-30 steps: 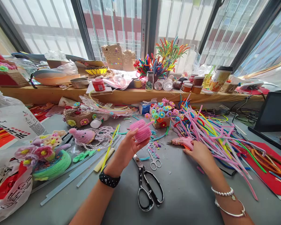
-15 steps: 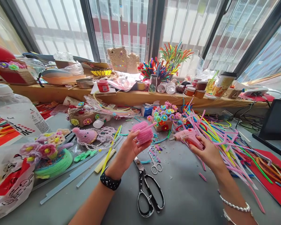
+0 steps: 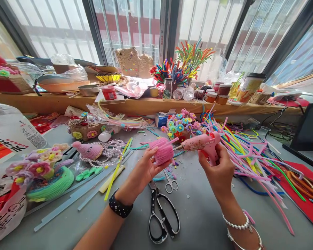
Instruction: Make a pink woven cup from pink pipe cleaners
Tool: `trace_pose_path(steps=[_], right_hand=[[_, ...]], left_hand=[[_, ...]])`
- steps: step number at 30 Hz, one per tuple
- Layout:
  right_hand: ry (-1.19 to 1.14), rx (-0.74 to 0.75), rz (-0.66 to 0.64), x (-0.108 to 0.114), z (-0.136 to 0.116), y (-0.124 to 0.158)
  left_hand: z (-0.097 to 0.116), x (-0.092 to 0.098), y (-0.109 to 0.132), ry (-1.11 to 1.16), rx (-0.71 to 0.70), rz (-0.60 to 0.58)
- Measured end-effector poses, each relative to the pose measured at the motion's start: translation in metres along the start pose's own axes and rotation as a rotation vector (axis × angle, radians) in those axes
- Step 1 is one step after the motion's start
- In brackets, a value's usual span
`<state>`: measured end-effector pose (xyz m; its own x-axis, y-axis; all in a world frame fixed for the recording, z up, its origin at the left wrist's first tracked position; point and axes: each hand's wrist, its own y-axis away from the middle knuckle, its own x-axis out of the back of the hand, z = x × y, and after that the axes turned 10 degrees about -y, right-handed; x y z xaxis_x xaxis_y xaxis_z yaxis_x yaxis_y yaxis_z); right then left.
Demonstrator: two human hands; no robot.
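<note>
Raised over the table's middle, my left hand (image 3: 146,167) is closed around a pink roll of wound pipe cleaner (image 3: 161,151), with a loose pink end sticking out at its upper right. My right hand (image 3: 219,166) grips the handle of a pink hot glue gun (image 3: 202,143). The gun's nozzle points left and sits close beside the roll; whether it touches I cannot tell. Below the hands lie large black-handled scissors (image 3: 163,217) and small grey scissors (image 3: 170,184), among scattered pipe cleaner clippings.
On the left are glue sticks (image 3: 65,203), pearl strings (image 3: 114,152), a pink crocheted-looking figure (image 3: 90,151) and a green flower piece (image 3: 52,182). A flower basket (image 3: 181,125) stands behind. Loose pipe cleaners (image 3: 245,159) cover the right. A laptop (image 3: 309,132) and another person's hand are at far right.
My right hand has lifted the glue gun off the table area and brought it left and upright, its nozzle now near the pink roll. The left hand keeps its hold.
</note>
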<state>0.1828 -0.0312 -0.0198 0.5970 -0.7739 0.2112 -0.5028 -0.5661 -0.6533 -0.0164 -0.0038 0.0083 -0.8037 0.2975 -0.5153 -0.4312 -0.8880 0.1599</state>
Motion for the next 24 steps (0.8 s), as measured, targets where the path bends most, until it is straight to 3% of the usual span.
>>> trace_pose_path(steps=[10,24], right_hand=[[0.16,0.199,0.005,-0.0024,-0.0012,0.002],[0.262,0.431,0.057,-0.0059,0.0015,0.0044]], left_hand=[[-0.0057,-0.0043,0.0012,-0.089,0.085,-0.045],[-0.008,-0.0047,0.0005,-0.107,0.064,-0.022]])
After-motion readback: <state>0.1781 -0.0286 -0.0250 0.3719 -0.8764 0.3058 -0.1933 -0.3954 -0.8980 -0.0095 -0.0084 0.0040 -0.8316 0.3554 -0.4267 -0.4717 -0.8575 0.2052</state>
